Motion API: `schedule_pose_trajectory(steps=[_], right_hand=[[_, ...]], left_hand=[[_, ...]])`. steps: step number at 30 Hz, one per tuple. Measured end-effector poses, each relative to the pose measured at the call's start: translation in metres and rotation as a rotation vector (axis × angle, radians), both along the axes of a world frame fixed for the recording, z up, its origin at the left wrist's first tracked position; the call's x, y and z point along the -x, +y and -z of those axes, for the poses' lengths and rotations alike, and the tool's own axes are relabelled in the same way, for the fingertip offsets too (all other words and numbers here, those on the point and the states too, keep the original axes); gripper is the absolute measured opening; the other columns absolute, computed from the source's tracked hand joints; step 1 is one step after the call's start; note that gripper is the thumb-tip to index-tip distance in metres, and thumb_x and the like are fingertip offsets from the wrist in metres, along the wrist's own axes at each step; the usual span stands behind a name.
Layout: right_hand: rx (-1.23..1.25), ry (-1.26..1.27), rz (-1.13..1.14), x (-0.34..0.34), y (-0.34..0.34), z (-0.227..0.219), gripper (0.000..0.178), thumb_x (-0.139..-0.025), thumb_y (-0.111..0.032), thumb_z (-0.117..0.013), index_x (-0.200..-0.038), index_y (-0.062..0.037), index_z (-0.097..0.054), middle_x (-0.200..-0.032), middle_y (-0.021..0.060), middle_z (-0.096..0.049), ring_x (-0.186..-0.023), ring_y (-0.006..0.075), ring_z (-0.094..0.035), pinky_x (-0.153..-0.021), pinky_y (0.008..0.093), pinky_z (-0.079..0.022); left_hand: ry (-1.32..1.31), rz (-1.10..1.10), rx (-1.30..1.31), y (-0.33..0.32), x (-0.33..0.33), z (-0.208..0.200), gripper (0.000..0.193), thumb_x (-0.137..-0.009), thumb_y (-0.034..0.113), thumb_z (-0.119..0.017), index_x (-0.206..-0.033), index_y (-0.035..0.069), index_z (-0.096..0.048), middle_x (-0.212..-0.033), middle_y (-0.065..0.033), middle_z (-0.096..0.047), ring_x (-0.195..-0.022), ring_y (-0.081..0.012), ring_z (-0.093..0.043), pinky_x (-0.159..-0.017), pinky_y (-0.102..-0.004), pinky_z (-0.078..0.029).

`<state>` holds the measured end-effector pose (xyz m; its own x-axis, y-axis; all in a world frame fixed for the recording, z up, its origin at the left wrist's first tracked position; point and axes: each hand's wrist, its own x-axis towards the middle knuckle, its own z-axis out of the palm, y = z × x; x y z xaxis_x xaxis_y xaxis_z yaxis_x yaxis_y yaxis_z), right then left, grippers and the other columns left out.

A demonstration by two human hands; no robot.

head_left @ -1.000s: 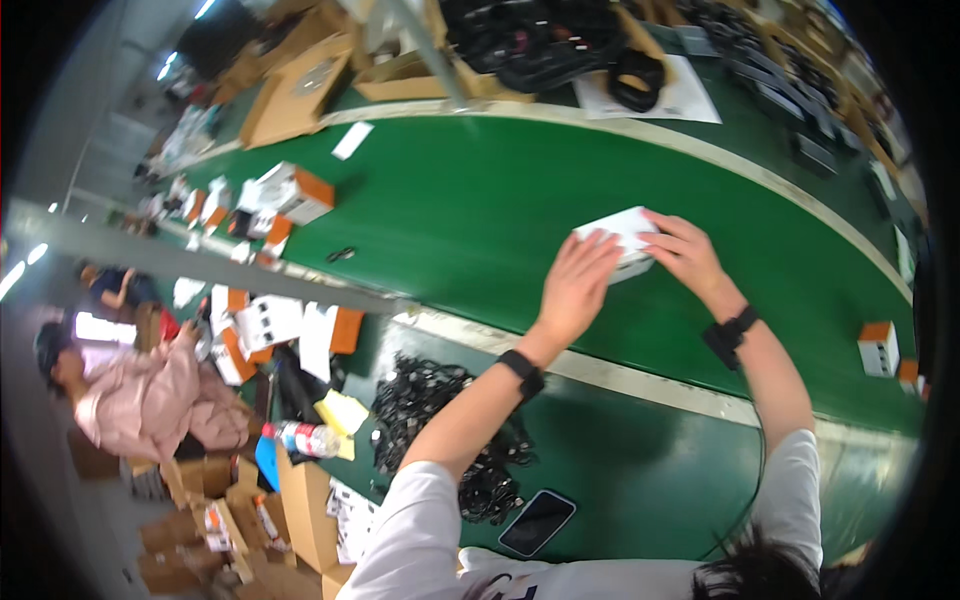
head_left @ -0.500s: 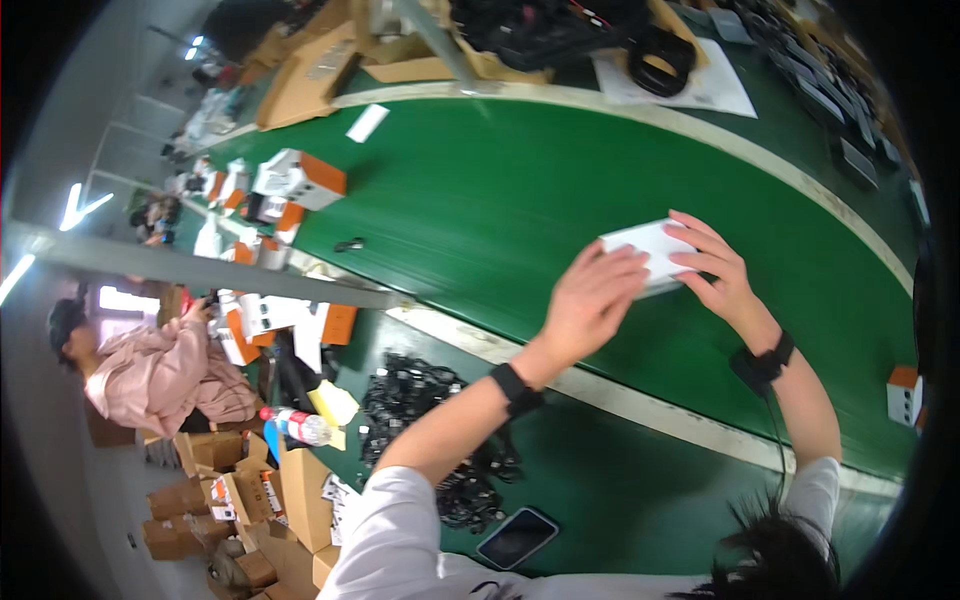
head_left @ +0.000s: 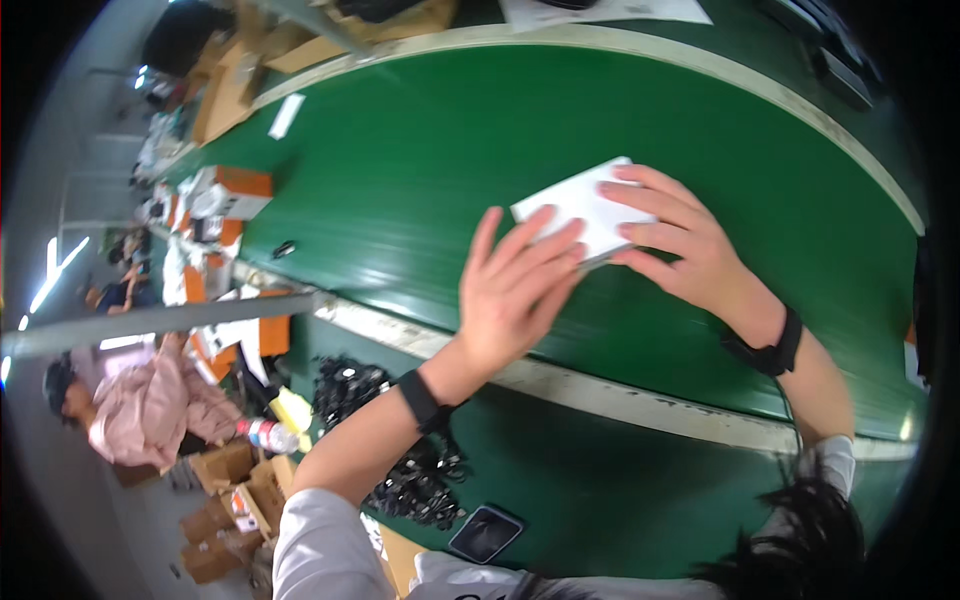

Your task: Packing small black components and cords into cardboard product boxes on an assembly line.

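Observation:
A flat white rectangular piece (head_left: 583,207) is between my two hands over the green conveyor belt; whether it is a thin box or a stack of cards I cannot tell. My right hand (head_left: 680,230) grips its right end, fingers on top and thumb at the near edge. Several fingertips of my left hand (head_left: 515,295) rest on the near left part of the piece. The outermost finger stands off to the left, and the left thumb is mostly hidden. Black bands circle both my wrists.
Orange-and-white boxes (head_left: 232,193) stand at the belt's far left, near a small black part (head_left: 284,249) and a white slip (head_left: 286,116). Black cables (head_left: 350,390) and a phone (head_left: 486,534) lie nearer. A metal bar (head_left: 160,322) crosses the left; a person in pink (head_left: 150,405) sits beyond.
My view has shifted and come closer to the belt. Both hands and the white piece now appear further left, with the left hand's fingers more spread.

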<state>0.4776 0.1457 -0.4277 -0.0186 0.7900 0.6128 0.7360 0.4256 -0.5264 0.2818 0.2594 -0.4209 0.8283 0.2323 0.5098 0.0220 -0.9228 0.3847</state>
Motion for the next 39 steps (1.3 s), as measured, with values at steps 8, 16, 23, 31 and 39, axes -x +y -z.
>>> schedule_pose_trajectory(steps=[8, 16, 23, 31, 39], right_hand=[[0.424, -0.165, 0.14, 0.022, -0.003, -0.077, 0.054, -0.059, -0.004, -0.071, -0.11, -0.003, -0.051, -0.11, 0.0119, -0.049, -0.105, 0.0301, -0.045, -0.085, 0.0352, -0.043], [0.539, -0.249, 0.643, -0.116, -0.117, -0.058, 0.079, -0.051, 0.001, -0.075, -0.123, -0.0069, -0.043, -0.12, 0.0172, -0.042, -0.116, 0.0346, -0.039, -0.1, 0.0366, -0.031], [0.663, -0.27, 0.939, -0.27, -0.306, 0.005, 0.084, -0.05, 0.007, -0.069, -0.128, -0.007, -0.041, -0.128, 0.0181, -0.04, -0.121, 0.0347, -0.037, -0.103, 0.0363, -0.031], [0.831, -0.695, 1.362, -0.246, -0.297, 0.001, 0.083, -0.058, 0.011, -0.064, -0.133, -0.0096, -0.035, -0.134, 0.012, -0.035, -0.121, 0.0314, -0.038, -0.101, 0.0359, -0.033], [0.716, 0.741, 0.07, 0.054, -0.012, -0.092, 0.062, -0.081, -0.004, -0.059, -0.136, -0.005, -0.031, -0.135, 0.0135, -0.038, -0.119, 0.0236, -0.041, -0.098, 0.0339, -0.036]], left_hand=[[-0.109, 0.104, 0.21, -0.018, -0.01, -0.009, 0.021, -0.073, 0.006, -0.068, -0.093, 0.007, -0.063, -0.114, -0.0055, -0.06, -0.116, -0.0274, -0.049, -0.101, -0.0477, -0.031], [-0.007, -0.392, 0.156, 0.085, 0.061, -0.035, 0.028, -0.068, 0.007, -0.064, -0.096, 0.004, -0.059, -0.11, -0.0149, -0.057, -0.105, -0.0332, -0.05, -0.091, -0.041, -0.04], [0.84, -1.262, 0.065, 0.217, 0.16, 0.035, 0.057, -0.072, 0.016, -0.064, -0.122, 0.004, -0.038, -0.133, -0.0123, -0.032, -0.125, -0.029, -0.031, -0.1, -0.0466, -0.029], [1.021, -1.123, -0.062, 0.235, 0.167, 0.042, 0.02, -0.085, 0.016, -0.05, -0.101, 0.009, -0.058, -0.11, -0.0051, -0.054, -0.098, -0.0218, -0.057, -0.079, -0.0352, -0.047], [0.136, -0.258, 1.2, 0.123, 0.05, -0.061, 0.026, -0.078, 0.023, -0.068, -0.086, -0.002, -0.065, -0.076, -0.0001, -0.063, -0.063, -0.0076, -0.055, -0.057, -0.0227, -0.043]])
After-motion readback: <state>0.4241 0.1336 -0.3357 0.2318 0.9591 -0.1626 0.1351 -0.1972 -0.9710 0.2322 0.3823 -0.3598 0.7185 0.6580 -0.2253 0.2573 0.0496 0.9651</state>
